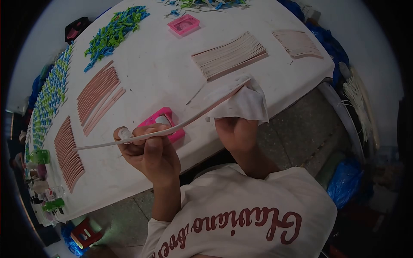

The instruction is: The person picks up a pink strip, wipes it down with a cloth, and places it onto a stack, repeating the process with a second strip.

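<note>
A long, thin pale strip [189, 120] runs slantwise across the view above the white table [116, 172]. My left hand [150, 150] pinches it near its middle; white wrapping shows on one finger. At the strip's upper right end, my right hand [238, 129] is closed on a white cloth [247, 103], which lies against the strip and hides most of the fingers. Behind my left hand lies a bright pink frame-like object [175, 135], partly covered by it. A thin pointed tool [195, 94] rests on the table between the strip and a stack of pale strips [230, 56].
Pinkish strips lie in rows at left [69, 155] and upper left [99, 90], more at upper right [297, 44]. Green and blue pieces [114, 34] are heaped behind, beside a pink box [184, 26]. A red stool [86, 233] stands on the floor.
</note>
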Motion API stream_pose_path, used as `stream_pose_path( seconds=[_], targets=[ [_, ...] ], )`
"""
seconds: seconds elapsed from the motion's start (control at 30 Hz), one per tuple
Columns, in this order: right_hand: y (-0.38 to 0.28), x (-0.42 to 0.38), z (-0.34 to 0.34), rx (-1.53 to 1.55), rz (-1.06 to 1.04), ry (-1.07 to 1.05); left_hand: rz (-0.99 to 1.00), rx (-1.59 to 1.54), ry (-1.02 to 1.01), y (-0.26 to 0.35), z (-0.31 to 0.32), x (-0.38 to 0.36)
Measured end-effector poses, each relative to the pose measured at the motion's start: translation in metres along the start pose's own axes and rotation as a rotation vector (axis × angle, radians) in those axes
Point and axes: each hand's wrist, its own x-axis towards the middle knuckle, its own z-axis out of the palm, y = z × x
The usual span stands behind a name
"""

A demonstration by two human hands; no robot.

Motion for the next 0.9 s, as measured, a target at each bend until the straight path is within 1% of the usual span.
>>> stream_pose_path(
  seconds=[0.07, 0.13, 0.27, 0.3, 0.37, 0.43, 0.47, 0.5, 0.53, 0.57, 0.63, 0.67, 0.73, 0.77, 0.83, 0.87, 0.9],
  targets=[
    [-0.001, 0.002, 0.003, 0.024, -0.003, -0.031, -0.006, -0.031, -0.021, 0.001, -0.001, 0.001],
    [-0.003, 0.004, 0.013, -0.179, -0.052, 0.178, 0.000, -0.044, -0.021, -0.001, -0.002, 0.001],
    [-0.006, 0.005, 0.013, -0.153, -0.046, 0.239, -0.002, -0.056, -0.014, -0.003, -0.001, -0.001],
    [-0.007, 0.006, 0.010, -0.164, -0.076, 0.273, 0.003, -0.055, -0.011, -0.003, 0.000, -0.001],
    [-0.014, 0.008, 0.006, -0.172, -0.089, 0.298, -0.024, -0.091, 0.077, 0.000, 0.002, 0.001],
    [-0.029, 0.015, 0.002, -0.319, -0.149, 0.633, -0.014, -0.126, 0.095, 0.004, 0.001, 0.009],
    [-0.036, 0.021, 0.000, -0.319, -0.124, 0.613, -0.022, -0.168, 0.105, 0.006, 0.000, 0.014],
    [-0.046, 0.028, -0.002, -0.340, -0.159, 0.676, 0.006, -0.169, 0.116, 0.008, 0.002, 0.018],
    [-0.056, 0.033, -0.005, -0.363, -0.199, 0.740, -0.034, -0.115, 0.124, 0.009, 0.004, 0.023],
    [-0.067, 0.035, -0.011, -0.370, -0.186, 0.722, -0.078, -0.062, 0.132, 0.010, 0.006, 0.026],
    [-0.086, 0.032, -0.027, -0.522, -0.193, 0.503, -0.061, -0.078, 0.133, 0.008, 0.008, 0.028],
    [-0.091, 0.031, -0.028, -0.530, -0.186, 0.492, -0.063, -0.088, 0.124, 0.006, 0.009, 0.029],
    [-0.101, 0.028, -0.028, -0.564, -0.345, 0.581, -0.058, -0.076, 0.155, 0.001, 0.013, 0.029],
    [-0.107, 0.027, -0.030, -0.573, -0.340, 0.570, -0.061, -0.056, 0.177, -0.002, 0.015, 0.029],
    [-0.119, 0.023, -0.032, -0.581, -0.531, 0.398, -0.035, -0.039, 0.161, -0.006, 0.016, 0.028],
    [-0.127, 0.019, -0.034, -0.584, -0.523, 0.389, -0.018, -0.013, 0.137, -0.007, 0.017, 0.028],
    [-0.134, 0.013, -0.035, -0.503, -0.457, 0.202, -0.008, -0.015, 0.145, -0.008, 0.020, 0.029]
  ],
)
